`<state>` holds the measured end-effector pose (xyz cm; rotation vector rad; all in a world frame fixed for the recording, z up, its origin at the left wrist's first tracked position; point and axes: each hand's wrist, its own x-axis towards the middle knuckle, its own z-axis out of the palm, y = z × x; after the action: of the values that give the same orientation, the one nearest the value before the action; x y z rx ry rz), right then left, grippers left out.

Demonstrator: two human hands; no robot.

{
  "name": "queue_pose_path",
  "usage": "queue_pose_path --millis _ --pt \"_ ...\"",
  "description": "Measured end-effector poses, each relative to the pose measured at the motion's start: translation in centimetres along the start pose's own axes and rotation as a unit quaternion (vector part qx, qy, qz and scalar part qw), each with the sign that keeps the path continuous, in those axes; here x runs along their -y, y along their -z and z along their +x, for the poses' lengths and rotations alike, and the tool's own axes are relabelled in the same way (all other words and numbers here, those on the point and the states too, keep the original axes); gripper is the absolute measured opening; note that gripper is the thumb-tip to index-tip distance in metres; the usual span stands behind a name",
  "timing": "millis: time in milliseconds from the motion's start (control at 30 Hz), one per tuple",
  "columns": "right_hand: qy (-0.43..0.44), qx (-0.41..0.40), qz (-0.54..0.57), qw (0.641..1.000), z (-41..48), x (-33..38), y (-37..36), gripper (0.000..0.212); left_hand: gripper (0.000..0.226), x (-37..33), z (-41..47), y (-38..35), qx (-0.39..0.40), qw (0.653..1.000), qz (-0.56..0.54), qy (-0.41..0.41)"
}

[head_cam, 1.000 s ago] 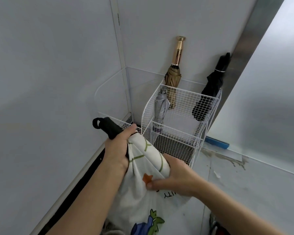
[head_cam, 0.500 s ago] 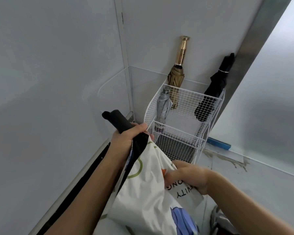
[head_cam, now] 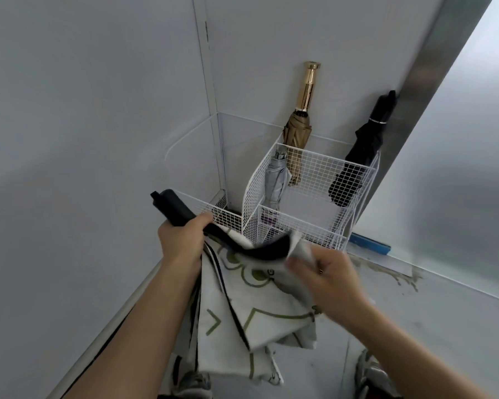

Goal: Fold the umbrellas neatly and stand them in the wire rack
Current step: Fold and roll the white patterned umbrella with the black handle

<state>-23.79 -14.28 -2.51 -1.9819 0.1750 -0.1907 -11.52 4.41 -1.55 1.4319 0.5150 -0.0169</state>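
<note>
A white umbrella (head_cam: 260, 318) printed with green outlines hangs loose in front of me, its black handle (head_cam: 172, 210) pointing up and left. My left hand (head_cam: 185, 243) grips it just below the handle. My right hand (head_cam: 326, 269) pinches a flap of its canopy, black inside, and holds it stretched across to the right. Behind stands the white wire rack (head_cam: 306, 226) in the corner. In it stand a gold umbrella (head_cam: 298, 131), a grey umbrella (head_cam: 275, 182) and a black umbrella (head_cam: 360, 156).
Grey walls meet behind the rack, and a metal strip (head_cam: 432, 82) runs up on the right. A blue bar (head_cam: 369, 244) lies on the floor by the rack's right foot. My shoes (head_cam: 369, 375) show at the bottom edge.
My right hand has moved up from the canopy's side and pulled a flap out to the right. The canopy has opened out looser. My left hand stays below the handle.
</note>
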Motion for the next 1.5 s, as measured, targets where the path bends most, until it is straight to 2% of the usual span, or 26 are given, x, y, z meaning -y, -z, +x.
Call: queue_pose_path --millis 67,167,267,400,467,533,633,700,733,800,867,900,933,1000,1067,1167,1267,1333,1400,1500 --pt "-0.089 -0.094 0.092 0.987 1.1 -0.3 1.2 0.034 0.021 0.2 -0.1 -0.1 0.041 0.999 0.022 0.001" --pt "-0.143 -0.138 0.157 0.967 2.0 -0.5 2.4 0.045 0.023 0.4 -0.6 -0.5 0.109 0.992 0.057 -0.006" --pt "-0.126 -0.162 0.106 0.973 2.3 -1.0 2.2 0.053 0.026 0.1 -1.1 -0.6 0.17 0.985 0.027 0.008" --pt "-0.095 -0.18 -0.002 0.979 3.3 -1.9 2.7 0.05 0.031 -0.6 -1.8 -0.3 0.325 0.942 -0.06 0.064" --pt "-0.105 -0.177 -0.031 0.978 3.8 -2.6 3.0 0.041 0.031 -0.7 -2.1 -0.2 0.358 0.926 -0.083 0.09" --pt "-0.116 -0.167 -0.079 0.976 4.1 -3.6 2.7 0.03 0.031 -0.8 -2.3 -0.1 0.351 0.926 -0.094 0.099" --pt "-0.095 -0.174 -0.116 0.973 3.8 -3.8 2.7 0.021 0.021 -1.2 -1.9 0.2 0.291 0.946 -0.086 0.111" --pt "-0.056 -0.167 -0.023 0.984 3.1 -2.8 2.8 0.035 0.021 -1.1 -0.9 0.5 0.246 0.96 -0.073 0.109" --pt "-0.051 -0.125 0.055 0.989 2.9 -2.2 2.7 0.048 0.018 -0.9 -0.2 0.7 0.227 0.966 -0.066 0.102" --pt "-0.112 0.002 0.184 0.977 2.4 -0.8 2.2 0.062 0.015 -0.6 0.8 1.1 0.189 0.976 -0.057 0.088" --pt "-0.174 0.082 0.196 0.962 1.8 0.1 1.6 0.045 0.015 -0.3 1.4 1.2 0.155 0.983 -0.054 0.082" --pt "-0.143 0.112 0.156 0.971 1.4 0.1 1.5 0.027 0.018 -0.2 1.5 1.2 0.142 0.985 -0.055 0.083" --pt "-0.087 0.128 0.106 0.982 1.0 -0.2 1.3 0.017 0.021 -0.1 1.6 1.2 0.129 0.986 -0.058 0.083" --pt "-0.036 0.08 0.041 0.995 0.4 -0.5 0.9 0.019 0.02 -0.2 1.3 1.0 0.109 0.989 -0.06 0.077" --pt "-0.057 -0.034 0.054 0.996 0.8 -1.0 1.1 0.023 0.016 -0.1 0.8 0.7 0.119 0.99 -0.04 0.062" --pt "-0.083 -0.122 0.086 0.985 1.8 -1.0 1.6 0.036 0.026 -0.3 -1.1 0.1 0.214 0.975 -0.013 0.052" --pt "-0.1 -0.125 0.067 0.985 2.4 -1.5 1.5 0.042 0.026 -0.7 -2.6 -0.5 0.281 0.957 -0.043 0.055" --pt "-0.1 -0.122 -0.01 0.987 2.7 -2.3 1.4 0.043 0.024 -1.1 -3.2 -0.8 0.305 0.947 -0.08 0.056" --pt "-0.082 -0.119 -0.076 0.987 3.1 -2.7 1.6 0.046 0.022 -1.1 -3.5 -0.9 0.313 0.941 -0.112 0.065" --pt "-0.107 -0.088 -0.053 0.989 3.4 -2.8 1.9 0.05 0.021 -1.1 -3.4 -0.5 0.295 0.945 -0.118 0.077"
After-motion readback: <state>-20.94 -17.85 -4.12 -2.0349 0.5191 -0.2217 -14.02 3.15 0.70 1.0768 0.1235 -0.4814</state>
